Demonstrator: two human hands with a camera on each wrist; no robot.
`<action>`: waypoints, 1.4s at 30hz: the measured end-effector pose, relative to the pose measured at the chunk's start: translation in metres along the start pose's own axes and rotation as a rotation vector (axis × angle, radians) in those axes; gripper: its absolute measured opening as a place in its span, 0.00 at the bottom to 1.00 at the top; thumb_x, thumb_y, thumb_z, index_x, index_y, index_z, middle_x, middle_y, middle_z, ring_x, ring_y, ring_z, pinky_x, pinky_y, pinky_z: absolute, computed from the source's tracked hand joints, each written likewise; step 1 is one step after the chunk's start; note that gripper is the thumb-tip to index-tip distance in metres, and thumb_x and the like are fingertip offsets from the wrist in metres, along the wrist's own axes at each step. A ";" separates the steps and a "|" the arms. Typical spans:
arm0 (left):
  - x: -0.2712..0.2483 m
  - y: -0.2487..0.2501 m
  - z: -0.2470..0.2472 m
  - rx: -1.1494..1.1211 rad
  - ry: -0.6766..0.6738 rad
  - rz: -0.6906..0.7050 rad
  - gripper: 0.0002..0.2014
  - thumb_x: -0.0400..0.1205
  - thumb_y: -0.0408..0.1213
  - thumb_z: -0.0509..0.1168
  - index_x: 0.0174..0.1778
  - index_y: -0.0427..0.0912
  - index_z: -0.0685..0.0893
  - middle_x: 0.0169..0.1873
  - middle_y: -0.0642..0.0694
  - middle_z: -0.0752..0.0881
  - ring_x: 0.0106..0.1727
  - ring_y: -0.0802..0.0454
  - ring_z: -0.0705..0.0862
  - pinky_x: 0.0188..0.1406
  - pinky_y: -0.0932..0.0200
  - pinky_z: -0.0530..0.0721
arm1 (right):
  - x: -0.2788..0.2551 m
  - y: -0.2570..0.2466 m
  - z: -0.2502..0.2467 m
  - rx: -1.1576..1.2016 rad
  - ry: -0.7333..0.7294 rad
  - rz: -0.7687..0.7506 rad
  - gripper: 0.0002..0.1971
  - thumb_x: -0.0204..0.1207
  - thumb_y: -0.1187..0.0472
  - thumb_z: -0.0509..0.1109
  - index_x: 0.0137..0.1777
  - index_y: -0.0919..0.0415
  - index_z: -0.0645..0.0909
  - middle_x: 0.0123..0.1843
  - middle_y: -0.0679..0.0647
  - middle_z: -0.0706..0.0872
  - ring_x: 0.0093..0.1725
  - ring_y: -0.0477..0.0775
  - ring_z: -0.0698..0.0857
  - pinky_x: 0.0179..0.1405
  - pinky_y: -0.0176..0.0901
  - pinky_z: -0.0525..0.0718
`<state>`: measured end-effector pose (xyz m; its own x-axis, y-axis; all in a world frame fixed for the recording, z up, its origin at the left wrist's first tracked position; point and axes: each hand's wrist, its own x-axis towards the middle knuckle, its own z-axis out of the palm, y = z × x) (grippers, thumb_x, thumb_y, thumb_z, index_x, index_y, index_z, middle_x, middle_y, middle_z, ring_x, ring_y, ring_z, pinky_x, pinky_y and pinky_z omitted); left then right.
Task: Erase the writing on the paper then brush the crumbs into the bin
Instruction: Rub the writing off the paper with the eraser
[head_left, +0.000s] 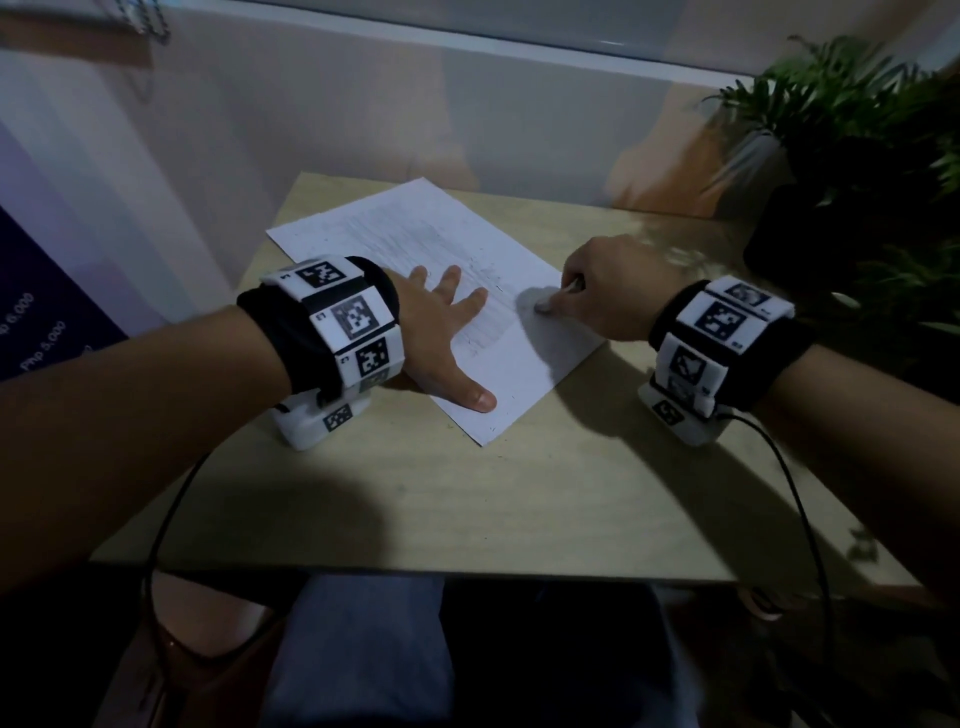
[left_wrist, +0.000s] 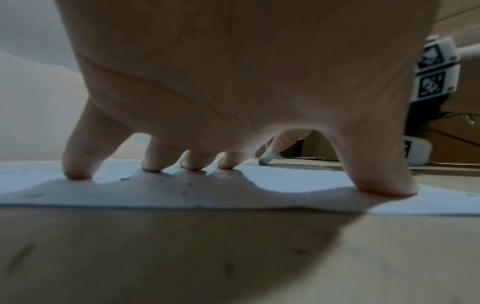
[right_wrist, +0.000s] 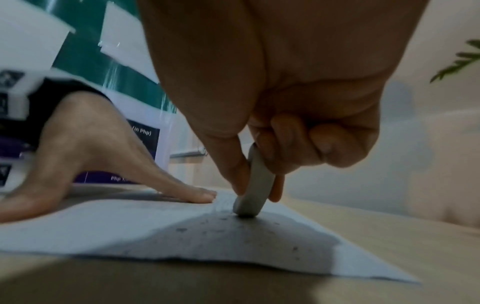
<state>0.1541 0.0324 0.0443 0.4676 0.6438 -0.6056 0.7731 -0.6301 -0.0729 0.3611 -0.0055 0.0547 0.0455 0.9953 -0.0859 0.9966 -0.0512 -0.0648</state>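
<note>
A white sheet of paper (head_left: 415, 228) with faint pencil lines lies slanted on the wooden table (head_left: 467, 493). My left hand (head_left: 441, 322) presses flat on the sheet (left_wrist: 285, 176), its fingers (left_wrist: 78, 164) spread and straight. My right hand (head_left: 608, 291) pinches a white eraser (right_wrist: 253, 185) between thumb and fingers, its lower end pressed on the paper (right_wrist: 103, 230) near the right edge. The eraser (head_left: 548, 302) shows just below the knuckles, and its tip (left_wrist: 266, 159) appears beyond my left fingers. Dark crumbs (right_wrist: 223, 228) speckle the paper around the eraser. No bin is in view.
A potted green plant (head_left: 841, 145) stands at the table's back right corner, close to my right wrist. A pale wall runs behind the table. Cables hang from both wrist units over the table's near edge (head_left: 415, 571). My legs are below it.
</note>
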 end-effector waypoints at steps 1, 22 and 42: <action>0.000 0.000 0.001 0.004 0.006 -0.001 0.71 0.55 0.86 0.54 0.86 0.56 0.26 0.87 0.45 0.26 0.89 0.34 0.35 0.86 0.27 0.46 | -0.004 -0.006 0.003 -0.046 0.006 -0.025 0.22 0.79 0.41 0.72 0.42 0.64 0.85 0.41 0.60 0.87 0.40 0.64 0.85 0.33 0.47 0.79; 0.000 -0.001 0.001 0.022 0.019 0.023 0.67 0.57 0.87 0.54 0.84 0.65 0.25 0.87 0.46 0.27 0.89 0.33 0.36 0.85 0.26 0.47 | -0.002 -0.014 0.004 0.026 0.015 -0.102 0.19 0.78 0.42 0.72 0.45 0.60 0.87 0.42 0.57 0.88 0.41 0.60 0.84 0.35 0.46 0.76; -0.001 0.000 -0.001 0.027 0.026 0.020 0.69 0.50 0.88 0.52 0.85 0.68 0.27 0.88 0.45 0.29 0.89 0.33 0.37 0.85 0.25 0.47 | -0.008 -0.020 0.006 0.015 0.008 -0.117 0.21 0.79 0.40 0.71 0.46 0.61 0.86 0.40 0.53 0.85 0.40 0.57 0.81 0.36 0.47 0.74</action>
<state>0.1544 0.0318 0.0457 0.4939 0.6421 -0.5863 0.7519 -0.6541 -0.0829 0.3404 -0.0129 0.0509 -0.0705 0.9951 -0.0694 0.9940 0.0642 -0.0889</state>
